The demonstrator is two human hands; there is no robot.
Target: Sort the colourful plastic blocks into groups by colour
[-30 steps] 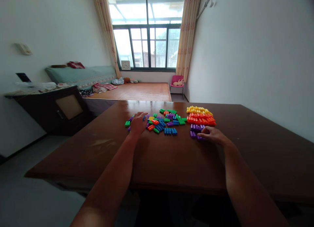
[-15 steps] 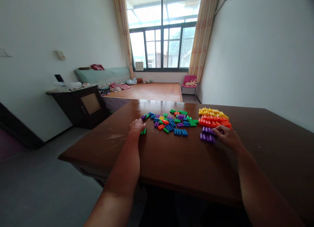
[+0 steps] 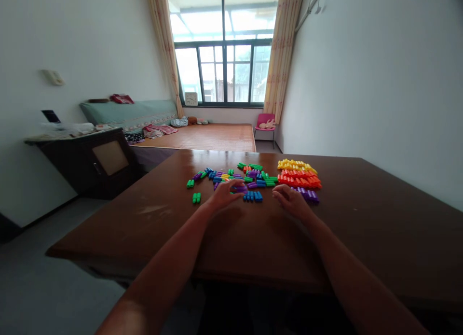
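Observation:
My left hand (image 3: 226, 194) is closed on a purple plastic piece (image 3: 239, 189), thumb and fingers on either side of it, above the loose pile. My right hand (image 3: 292, 201) hovers just left of the row of purple pieces (image 3: 307, 195), partly covering it. Its fingers are curved, with a gap to the thumb, and I see nothing between them. A set of blue pieces (image 3: 252, 196) lies between the hands. Behind the purple row stretch rows of orange pieces (image 3: 302, 181) and yellow pieces (image 3: 296, 166).
Mixed green, blue, purple and orange pieces lie across the middle of the brown table (image 3: 162, 229). Two small green sets (image 3: 196, 198) lie at the left. Beyond are a bed (image 3: 217, 134), a dark cabinet (image 3: 104, 156) and a pink chair (image 3: 265, 122).
My left hand has moved right from the green pieces and now holds a purple piece. My right hand has moved left off the purple row. The view has turned slightly right.

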